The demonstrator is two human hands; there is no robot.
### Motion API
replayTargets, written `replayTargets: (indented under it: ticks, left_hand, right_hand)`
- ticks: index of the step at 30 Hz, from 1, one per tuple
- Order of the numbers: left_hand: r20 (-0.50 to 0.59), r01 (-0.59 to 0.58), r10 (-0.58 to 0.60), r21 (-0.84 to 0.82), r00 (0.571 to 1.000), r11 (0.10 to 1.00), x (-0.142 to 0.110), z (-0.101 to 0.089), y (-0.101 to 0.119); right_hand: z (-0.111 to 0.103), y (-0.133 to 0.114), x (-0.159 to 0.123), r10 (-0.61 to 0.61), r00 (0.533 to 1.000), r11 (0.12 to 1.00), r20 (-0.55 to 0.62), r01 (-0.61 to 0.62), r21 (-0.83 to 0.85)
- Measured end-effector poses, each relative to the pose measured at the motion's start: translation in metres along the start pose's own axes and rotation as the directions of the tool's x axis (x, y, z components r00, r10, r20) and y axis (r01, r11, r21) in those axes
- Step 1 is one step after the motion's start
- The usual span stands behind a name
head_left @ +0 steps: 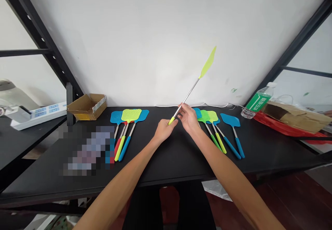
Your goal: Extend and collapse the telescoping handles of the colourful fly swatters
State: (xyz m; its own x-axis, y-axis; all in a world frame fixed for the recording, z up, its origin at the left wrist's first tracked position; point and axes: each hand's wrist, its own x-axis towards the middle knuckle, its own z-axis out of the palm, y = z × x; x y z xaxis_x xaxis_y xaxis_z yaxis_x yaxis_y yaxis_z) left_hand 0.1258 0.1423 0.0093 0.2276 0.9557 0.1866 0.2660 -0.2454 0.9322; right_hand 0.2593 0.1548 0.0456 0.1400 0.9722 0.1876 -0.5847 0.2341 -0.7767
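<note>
A yellow-green fly swatter (208, 63) with a long metal rod is held up at a slant over the black table, its head at the upper right, seen nearly edge-on. My left hand (165, 129) is closed around its yellow-green grip. Higher up, the fingers of my right hand (187, 117) pinch the metal rod. On the left lies a group of swatters in blue, red and yellow-green, a yellow-green swatter (131, 118) on top. Several more lie right of my hands, among them a green swatter (204, 116) and a blue swatter (230, 120) at the outer end.
An open cardboard box (86, 106) stands at the back left beside a white power strip (41, 114). A plastic bottle (259, 99) leans at the right near flattened cardboard (298, 116) and red plastic. Black frame posts flank the table (166, 168). A patch at left is pixelated.
</note>
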Motion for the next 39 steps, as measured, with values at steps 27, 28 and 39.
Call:
replayTargets:
  ticks: [27, 28, 39]
  left_hand:
    - [0.022, -0.002, 0.002, 0.032, 1.0, 0.999, -0.002, -0.001, 0.002]
    - [0.022, -0.004, 0.003, 0.028, 1.0, 1.0, -0.002, -0.001, 0.002]
    - [0.132, -0.011, 0.013, -0.015, 0.991, 1.0, -0.007, -0.002, 0.006]
  right_hand:
    - [-0.001, 0.005, -0.003, -0.065, 0.997, 0.996, -0.03, 0.062, -0.07]
    - [-0.001, 0.005, -0.003, -0.06, 0.998, 0.996, -0.031, 0.058, -0.072]
    - [-0.011, 0.002, 0.006, -0.12, 0.986, 0.989, -0.119, 0.109, -0.097]
